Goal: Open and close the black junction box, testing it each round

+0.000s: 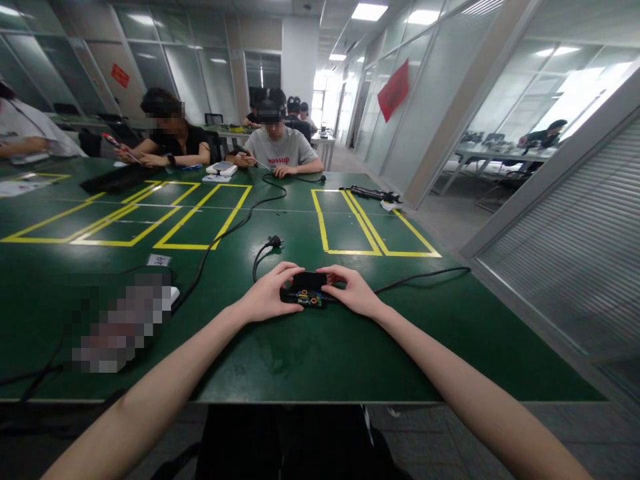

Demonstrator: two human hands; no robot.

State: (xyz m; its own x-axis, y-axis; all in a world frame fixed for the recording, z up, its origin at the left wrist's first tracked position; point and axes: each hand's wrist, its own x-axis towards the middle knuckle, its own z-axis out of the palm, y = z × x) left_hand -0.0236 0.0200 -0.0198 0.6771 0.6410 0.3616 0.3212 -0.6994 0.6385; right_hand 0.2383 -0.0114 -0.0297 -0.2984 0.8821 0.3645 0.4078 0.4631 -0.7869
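An opened black power adapter (316, 303) lies between my hands above the green table, its circuit board (306, 295) with coils and yellow parts exposed. Behind the board stands a black cover piece (310, 280), tilted up. My left hand (266, 293) is closed around the left end, thumb at the near side and fingers at the cover's left edge. Pinched at the cover's right edge are the fingers of my right hand (354, 291). Whether the cover is fully apart from the base, I cannot tell. A cable (425, 275) runs off to the right.
A power plug (274, 242) on a short black cord lies just beyond my left hand. A long cable (235, 227) crosses the green table (480, 333). Left stands a blurred-out object (125, 320). Yellow tape outlines (350, 253) mark the far half. Several people sit opposite.
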